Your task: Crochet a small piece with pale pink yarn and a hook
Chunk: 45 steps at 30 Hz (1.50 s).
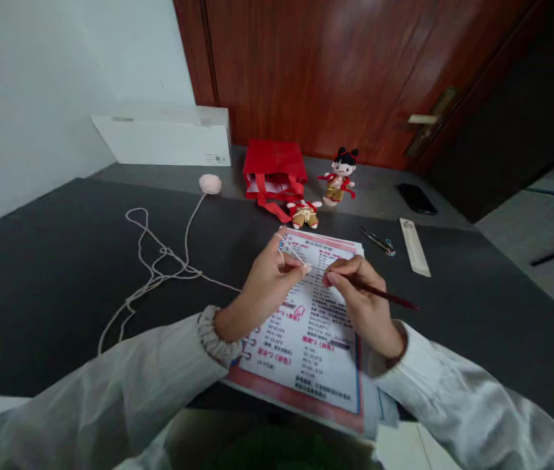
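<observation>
My left hand (pixel 270 277) pinches a small pale crocheted piece (pixel 307 267) between thumb and finger, with pale yarn (pixel 179 269) looped round its raised index finger. In my right hand (pixel 358 287) is a crochet hook (pixel 389 297) with a dark reddish handle, held like a pen. Its tip points left toward the small piece; whether it touches the yarn is too small to tell. Both hands are above printed pattern sheets (pixel 301 385) with a pink border. The yarn trails left in loose loops over the dark mat to a pale yarn ball (pixel 210 184).
A red bag (pixel 274 156) stands at the back beside a crocheted doll (pixel 340 176) and a headless doll body (pixel 305 213). Rightward lie small scissors-like tools (pixel 377 240), a white strip-shaped packet (pixel 414 248) and a black phone-like object (pixel 417 198). A white box (pixel 169 140) sits against the wall.
</observation>
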Motion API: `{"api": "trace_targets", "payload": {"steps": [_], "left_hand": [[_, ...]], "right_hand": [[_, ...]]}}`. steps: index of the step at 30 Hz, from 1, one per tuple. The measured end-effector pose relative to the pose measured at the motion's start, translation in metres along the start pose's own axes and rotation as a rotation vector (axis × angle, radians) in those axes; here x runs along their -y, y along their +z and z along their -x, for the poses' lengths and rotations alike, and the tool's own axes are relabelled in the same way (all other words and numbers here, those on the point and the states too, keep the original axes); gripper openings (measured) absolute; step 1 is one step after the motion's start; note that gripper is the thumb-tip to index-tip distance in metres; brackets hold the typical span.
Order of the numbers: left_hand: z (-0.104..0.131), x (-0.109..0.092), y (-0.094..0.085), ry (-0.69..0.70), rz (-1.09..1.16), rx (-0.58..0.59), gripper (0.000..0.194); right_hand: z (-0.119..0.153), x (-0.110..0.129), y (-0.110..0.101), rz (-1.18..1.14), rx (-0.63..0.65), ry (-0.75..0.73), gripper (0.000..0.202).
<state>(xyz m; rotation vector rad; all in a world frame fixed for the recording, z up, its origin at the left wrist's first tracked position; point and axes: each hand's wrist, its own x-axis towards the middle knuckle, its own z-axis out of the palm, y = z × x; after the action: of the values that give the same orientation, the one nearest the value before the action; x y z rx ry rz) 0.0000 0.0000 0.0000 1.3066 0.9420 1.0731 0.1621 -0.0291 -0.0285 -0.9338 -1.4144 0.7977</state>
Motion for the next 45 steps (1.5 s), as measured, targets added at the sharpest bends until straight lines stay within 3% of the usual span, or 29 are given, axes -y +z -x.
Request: {"api": "trace_targets", "payload": {"steps": [4, 10, 12, 15, 19, 22, 24, 27, 31, 34, 36, 38, 40, 42, 45], "left_hand": [[-0.001, 0.006, -0.003, 0.142, -0.147, -0.016, 0.074], [0.001, 0.005, -0.005, 0.283, -0.423, -0.071, 0.071], [0.001, 0.003, -0.006, 0.294, -0.46, -0.068, 0.07], [0.0, 0.002, -0.009, 0.292, -0.445, -0.034, 0.068], [-0.002, 0.0, -0.013, 0.265, -0.436, 0.019, 0.066], [-0.002, -0.003, -0.014, 0.261, -0.477, 0.034, 0.065], [-0.001, -0.005, -0.013, 0.265, -0.511, 0.046, 0.065], [0.0, -0.008, -0.012, 0.266, -0.565, 0.057, 0.064], [0.0, -0.008, -0.011, 0.281, -0.613, 0.039, 0.061], [0.0, -0.007, -0.013, 0.258, -0.607, 0.052, 0.061], [-0.001, -0.007, -0.014, 0.245, -0.595, 0.064, 0.062], [-0.001, -0.008, -0.015, 0.242, -0.596, 0.071, 0.063], [-0.001, -0.01, -0.015, 0.249, -0.609, 0.074, 0.062], [-0.001, -0.011, -0.016, 0.259, -0.624, 0.072, 0.061], [-0.002, -0.011, -0.018, 0.258, -0.611, 0.104, 0.061]], "right_hand": [[0.009, 0.006, 0.0, 0.116, 0.059, -0.092, 0.009], [0.0, 0.011, 0.01, -0.24, -0.061, 0.243, 0.018], [-0.001, 0.011, 0.01, -0.241, -0.049, 0.244, 0.018], [0.001, 0.01, 0.002, 0.014, 0.029, 0.042, 0.009], [0.0, 0.011, -0.012, 0.311, 0.336, -0.366, 0.015], [-0.002, 0.013, -0.016, 0.393, 0.451, -0.451, 0.016], [-0.002, 0.013, -0.014, 0.336, 0.362, -0.341, 0.012], [0.0, 0.012, -0.006, 0.118, 0.11, 0.013, 0.009], [-0.002, 0.009, 0.003, -0.22, 0.014, 0.295, 0.018], [-0.003, 0.008, -0.002, -0.089, 0.062, 0.195, 0.012], [-0.002, 0.01, -0.008, 0.141, 0.171, -0.042, 0.006], [-0.002, 0.012, -0.014, 0.313, 0.372, -0.294, 0.01], [-0.002, 0.014, -0.017, 0.398, 0.496, -0.438, 0.015], [-0.002, 0.015, -0.016, 0.388, 0.453, -0.417, 0.014], [-0.002, 0.013, -0.011, 0.208, 0.204, -0.123, 0.009]]}}
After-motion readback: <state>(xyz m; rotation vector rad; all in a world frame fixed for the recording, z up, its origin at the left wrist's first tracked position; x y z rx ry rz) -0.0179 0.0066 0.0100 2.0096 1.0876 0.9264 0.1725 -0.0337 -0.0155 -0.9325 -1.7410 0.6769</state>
